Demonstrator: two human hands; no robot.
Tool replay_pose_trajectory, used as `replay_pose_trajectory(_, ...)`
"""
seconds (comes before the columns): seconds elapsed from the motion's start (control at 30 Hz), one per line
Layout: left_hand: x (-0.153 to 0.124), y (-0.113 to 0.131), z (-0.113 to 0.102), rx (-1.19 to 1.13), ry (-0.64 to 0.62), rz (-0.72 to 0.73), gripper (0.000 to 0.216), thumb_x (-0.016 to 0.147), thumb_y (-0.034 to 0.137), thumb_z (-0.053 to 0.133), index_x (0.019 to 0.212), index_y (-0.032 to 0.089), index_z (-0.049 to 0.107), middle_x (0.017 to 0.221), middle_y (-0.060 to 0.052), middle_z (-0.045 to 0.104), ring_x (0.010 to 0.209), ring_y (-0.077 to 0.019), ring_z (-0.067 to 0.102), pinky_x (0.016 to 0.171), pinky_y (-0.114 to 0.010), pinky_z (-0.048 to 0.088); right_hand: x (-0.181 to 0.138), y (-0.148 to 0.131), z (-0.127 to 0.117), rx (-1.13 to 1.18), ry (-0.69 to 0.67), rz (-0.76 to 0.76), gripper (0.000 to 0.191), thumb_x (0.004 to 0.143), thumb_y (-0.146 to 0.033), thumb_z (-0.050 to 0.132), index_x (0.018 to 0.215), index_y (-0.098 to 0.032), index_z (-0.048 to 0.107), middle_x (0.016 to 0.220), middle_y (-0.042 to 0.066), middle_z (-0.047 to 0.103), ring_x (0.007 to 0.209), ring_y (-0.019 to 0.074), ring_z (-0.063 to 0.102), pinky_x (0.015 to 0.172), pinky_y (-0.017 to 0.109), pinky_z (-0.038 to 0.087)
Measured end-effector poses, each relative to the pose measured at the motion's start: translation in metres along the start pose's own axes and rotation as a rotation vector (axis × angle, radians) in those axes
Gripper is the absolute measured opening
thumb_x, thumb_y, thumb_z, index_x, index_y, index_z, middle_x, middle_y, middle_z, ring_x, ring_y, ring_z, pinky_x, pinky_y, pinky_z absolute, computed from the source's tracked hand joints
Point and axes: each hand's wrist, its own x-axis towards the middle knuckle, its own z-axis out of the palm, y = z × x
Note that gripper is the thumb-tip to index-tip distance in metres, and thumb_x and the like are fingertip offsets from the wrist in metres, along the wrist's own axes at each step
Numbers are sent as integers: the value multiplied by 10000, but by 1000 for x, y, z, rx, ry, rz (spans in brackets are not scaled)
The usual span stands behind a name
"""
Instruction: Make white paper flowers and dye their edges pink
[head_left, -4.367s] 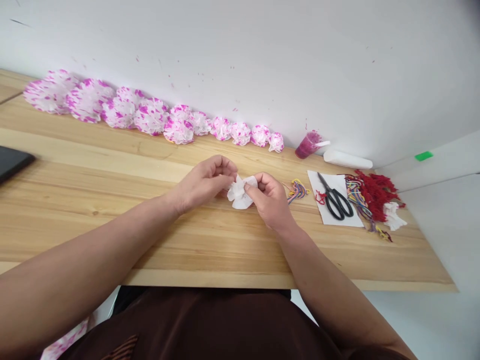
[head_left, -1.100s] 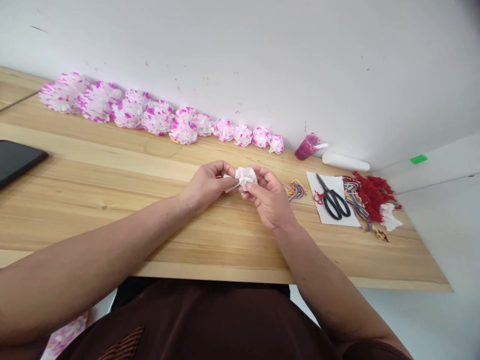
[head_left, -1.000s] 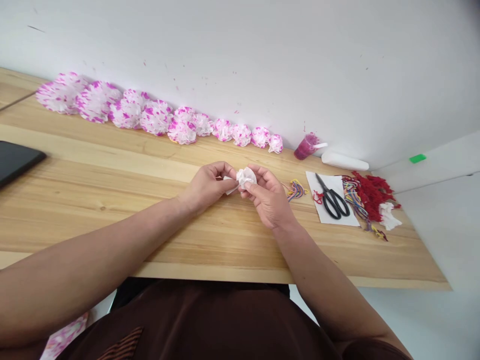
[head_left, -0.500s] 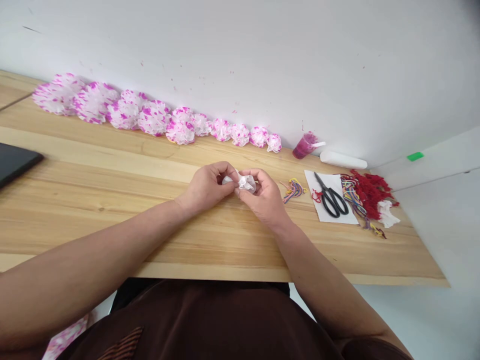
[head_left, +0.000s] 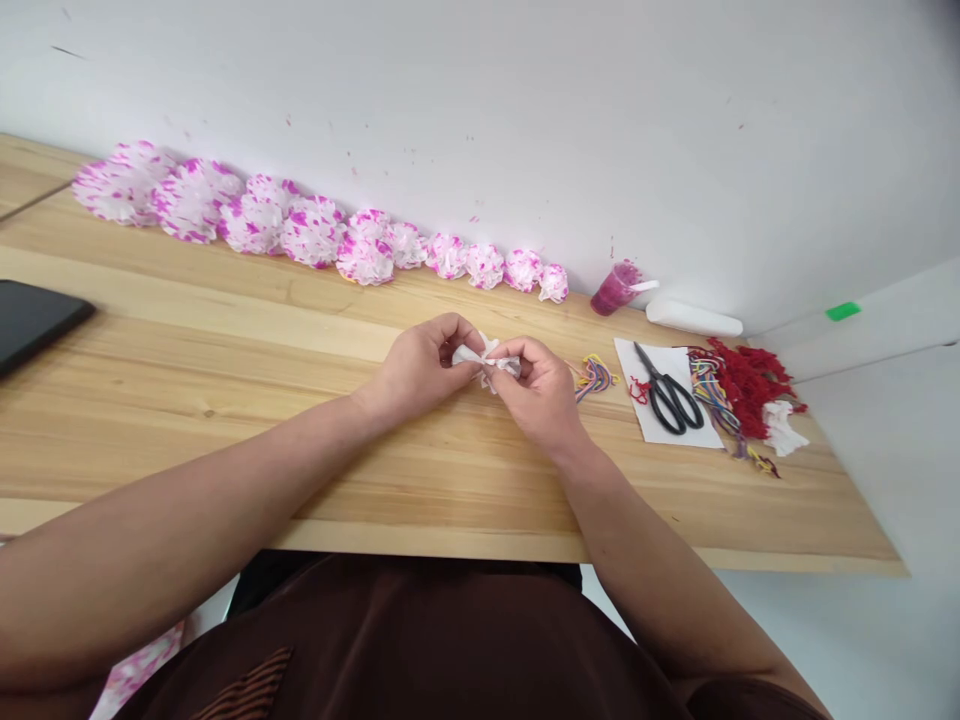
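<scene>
1. Both hands meet above the middle of the table, fingertips close together, with one small piece of gathered white paper between them.
2. The left hand pinches the paper's left part between thumb and fingers.
3. The right hand grips its right part, where the ruffled edges spread out; the fingers cover some of the folds, so the exact pinch seems to be near the centre, but I cannot be sure.
4. Just beside the right hand, a loose bunch of coloured strings lies on the table.
5. Farther right, black-handled scissors rest on a white sheet, with a red scrap next to them.
6. Beyond the sheet are more coloured strings, a red heap and a crumpled white piece.
7. Along the wall stand pink-and-white paper puffs in a row, then a tilted, pink-stained cup.
</scene>
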Motion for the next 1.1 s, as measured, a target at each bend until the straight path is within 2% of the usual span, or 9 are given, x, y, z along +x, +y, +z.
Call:
replay_pose_trajectory(0.13, 1, 2, 1, -30, -6, -49, 204, 732, 245, 780, 890, 196, 660, 693, 34, 643, 549, -105, 492, 545, -244, 384, 2, -2, 1, 71, 54, 58, 127, 771, -285, 731, 857, -227, 658, 721, -23, 643, 640, 135, 559, 606, 286, 433)
replay_pose_trajectory(0.37, -5, 1, 6, 88, 16, 91, 138, 811, 256, 719, 927, 195, 675, 904, -22, 732, 760, -149, 651, 692, -254, 516, -4, -11, 7, 78, 86, 64, 310, 740, -411, 829, 909, -232, 641, 839, 1, 688, 722, 152, 604, 684, 310, 503)
replay_pose_trajectory(0.47, -7, 1, 8, 101, 14, 137, 196, 816, 236, 694, 1008, 205, 667, 974, -24, 746, 879, -176, 696, 774, -272, 553, -4, -11, 7, -29, 131, 66, 261, 761, -405, 804, 884, -231, 654, 796, -3, 675, 677, 145, 565, 643, 298, 468)
replay_pose_trajectory(0.53, -6, 0, 8, 108, 15, 138, 213, 805, 258, 714, 1003, 208, 653, 975, -19, 741, 881, -179, 692, 763, -278, 555, -3, -9, 7, -72, 160, 52, 181, 792, -365, 754, 840, -225, 651, 745, -11, 651, 643, 136, 536, 611, 285, 437)
replay_pose_trajectory(0.67, -2, -1, 4, 47, 18, 37, 303, 743, 339, 805, 911, 197, 597, 895, -12, 697, 768, -159, 651, 669, -272, 522, -1, -6, 4, -58, 186, -6, 115, 810, -297, 687, 759, -225, 612, 687, -21, 626, 609, 130, 536, 595, 278, 426)
replay_pose_trajectory(0.77, 1, -2, 1, -74, -53, -106, 365, 702, 369, 856, 868, 180, 591, 786, -4, 676, 685, -141, 615, 634, -270, 486, 0, -4, 1, -59, 187, -46, 100, 805, -269, 690, 757, -228, 613, 699, -16, 644, 617, 135, 560, 602, 281, 439)
replay_pose_trajectory(0.87, 3, -1, -1, -247, -108, -214, 432, 670, 352, 900, 932, 157, 617, 801, -10, 696, 685, -130, 620, 652, -267, 492, 0, -5, -3, -67, 170, -66, 71, 809, -249, 702, 784, -224, 641, 704, -12, 663, 621, 138, 576, 596, 279, 439)
replay_pose_trajectory(1.0, 5, -1, -4, -336, -92, -215, 577, 677, 358, 918, 1120, 152, 610, 910, -38, 739, 785, -168, 690, 716, -298, 544, -2, -10, -8, -130, 149, -111, 32, 833, -212, 678, 806, -226, 670, 715, -15, 682, 604, 130, 568, 578, 273, 428)
replay_pose_trajectory(1.1, 5, -2, -8, -232, -124, -171, 419, 759, 434, 861, 995, 148, 664, 830, -39, 735, 715, -150, 667, 641, -263, 502, -4, -11, -9, -175, 111, -138, 41, 850, -194, 660, 858, -226, 683, 808, 6, 725, 649, 140, 602, 605, 283, 467)
